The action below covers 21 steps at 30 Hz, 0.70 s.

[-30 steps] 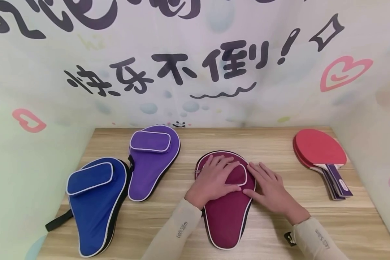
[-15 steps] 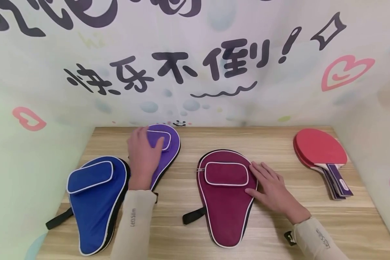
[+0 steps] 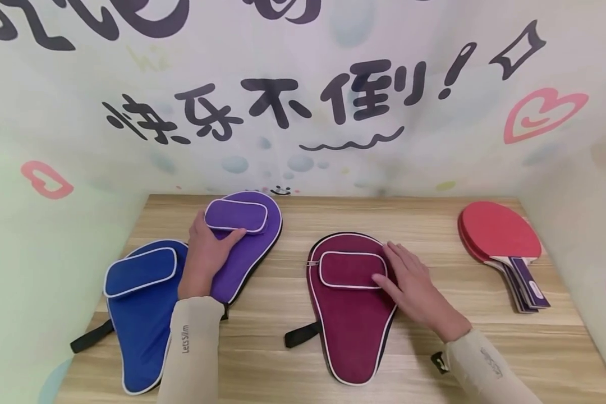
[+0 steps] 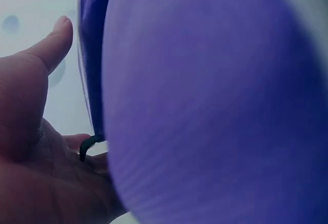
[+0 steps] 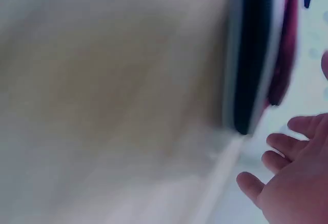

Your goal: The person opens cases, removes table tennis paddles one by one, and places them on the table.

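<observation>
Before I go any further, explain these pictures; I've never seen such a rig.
There is no machine: each grip is a person's bare hand. The wide picture comes from a head camera looking forward and down; the two close ones come from a camera on each wrist. On the table are a blue case, a purple case, a maroon case and, at the right, stacked bats. The left grip is at the purple case; whether it holds it is hard to tell. The right grip is at the maroon case's right side, fingers relaxed, not closed round it.
</observation>
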Motion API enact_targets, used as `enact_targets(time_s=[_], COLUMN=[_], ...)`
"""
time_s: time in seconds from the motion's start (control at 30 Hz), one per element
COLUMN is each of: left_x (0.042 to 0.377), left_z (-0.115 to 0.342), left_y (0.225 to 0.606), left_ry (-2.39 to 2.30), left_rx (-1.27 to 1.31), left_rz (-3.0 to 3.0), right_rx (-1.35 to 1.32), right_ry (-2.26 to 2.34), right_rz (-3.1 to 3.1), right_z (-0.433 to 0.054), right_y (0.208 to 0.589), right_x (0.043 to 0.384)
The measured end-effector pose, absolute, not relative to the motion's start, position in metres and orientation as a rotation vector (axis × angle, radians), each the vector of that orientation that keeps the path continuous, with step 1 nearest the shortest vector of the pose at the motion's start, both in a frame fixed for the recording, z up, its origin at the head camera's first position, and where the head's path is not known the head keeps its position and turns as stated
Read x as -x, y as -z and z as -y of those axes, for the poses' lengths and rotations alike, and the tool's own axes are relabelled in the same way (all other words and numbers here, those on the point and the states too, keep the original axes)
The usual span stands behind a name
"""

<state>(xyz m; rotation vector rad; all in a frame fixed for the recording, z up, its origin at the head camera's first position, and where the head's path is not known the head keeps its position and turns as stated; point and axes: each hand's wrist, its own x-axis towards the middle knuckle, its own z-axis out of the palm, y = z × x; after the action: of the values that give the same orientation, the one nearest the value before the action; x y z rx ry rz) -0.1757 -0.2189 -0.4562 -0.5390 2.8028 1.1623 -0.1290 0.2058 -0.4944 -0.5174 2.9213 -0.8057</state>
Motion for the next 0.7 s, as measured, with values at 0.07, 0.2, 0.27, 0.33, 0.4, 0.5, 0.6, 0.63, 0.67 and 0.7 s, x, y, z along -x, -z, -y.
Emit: enact_targets(time_s=[0.07, 0.2, 0.27, 0.33, 0.4, 0.5, 0.6, 0.63, 0.67, 0.7], left_x=[0.176, 0.176, 0.176, 0.176, 0.176, 0.176, 0.176, 0.176, 0.176, 0.176], left_z=[0.221, 0.22, 0.22, 0.22, 0.22, 0.222, 0.224, 0.225, 0.226, 0.227], left_y=[0.458, 0.46, 0.463, 0.465, 0.467, 0.468, 0.468, 0.468, 0.467, 0.467], left_ry=[-1.157, -1.141, -1.147, -1.157, -1.169, -1.184, -1.186, -1.179, -1.163, -1.145], left_rx=[0.546, 0.554, 0.561, 0.565, 0.57, 0.563, 0.56, 0.561, 0.563, 0.571], left_rz=[-2.796, -2.791, -2.782, -2.773, -2.763, -2.747, -2.723, -2.717, -2.717, -2.718], right_rx=[0.545, 0.639, 0.67, 0.681, 0.686, 0.681, 0.672, 0.667, 0.666, 0.663], right_ry=[0.828, 0.818, 0.806, 0.795, 0.791, 0.774, 0.75, 0.751, 0.762, 0.788], right_rz=[-2.903, -2.857, -2.813, -2.755, -2.702, -2.656, -2.641, -2.635, -2.63, -2.618], right_z=[-0.187, -0.144, -0.122, -0.102, -0.083, -0.058, -0.037, -0.03, -0.024, -0.018], right_y=[0.487, 0.471, 0.465, 0.463, 0.463, 0.467, 0.471, 0.472, 0.473, 0.474], right_x=[0.14, 0.164, 0.175, 0.187, 0.197, 0.211, 0.221, 0.224, 0.227, 0.229])
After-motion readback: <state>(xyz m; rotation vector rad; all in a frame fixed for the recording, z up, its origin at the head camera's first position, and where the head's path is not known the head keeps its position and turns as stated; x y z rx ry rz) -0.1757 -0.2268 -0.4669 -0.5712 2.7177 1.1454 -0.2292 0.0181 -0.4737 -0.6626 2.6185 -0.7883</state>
